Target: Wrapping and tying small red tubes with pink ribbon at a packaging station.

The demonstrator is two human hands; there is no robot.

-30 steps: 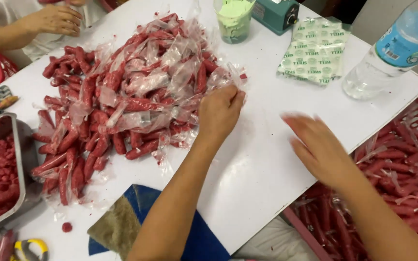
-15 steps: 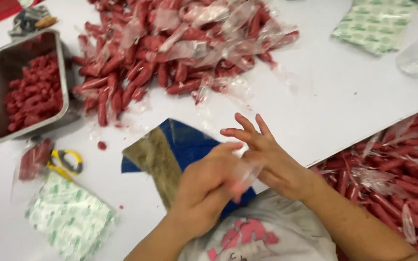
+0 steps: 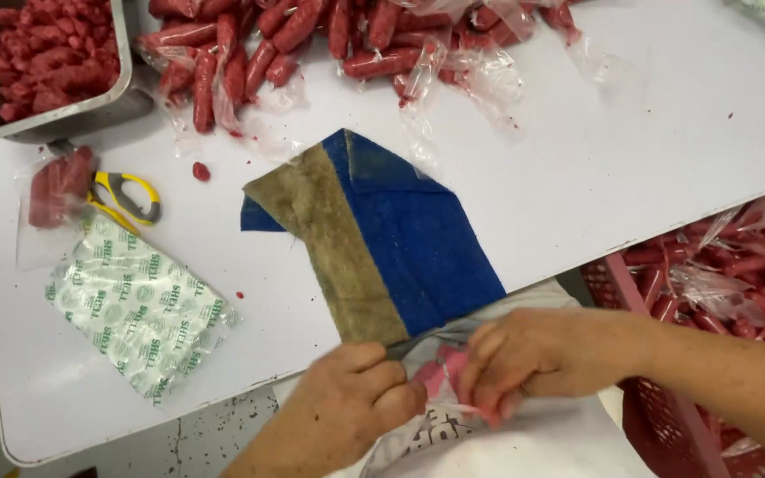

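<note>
Head view, nearest the body: the left hand (image 3: 351, 403) and the right hand (image 3: 524, 358) meet at the table's near edge, both with fingers curled and pinching a thin, crinkled piece of clear plastic wrap with pink showing through it (image 3: 443, 376). It is held low against the person's white printed apron (image 3: 524, 443), probably so both hands can work the film close up; what exactly it wraps is too blurred to tell. Just beyond the hands a blue and tan cloth (image 3: 382, 239) lies on the white table (image 3: 648, 168), handy for wiping. To the right, below the table edge, a red slatted crate (image 3: 666, 354) holds bagged red sausages. Left of the cloth lies a flat green-and-white printed packet (image 3: 139, 305), then yellow-handled scissors (image 3: 126, 196) beside a small clear bag of red pieces (image 3: 53, 190). Farthest, a pile of red sausages among clear plastic sleeves (image 3: 312, 35) and a metal tray of red pieces (image 3: 46, 53).
</note>
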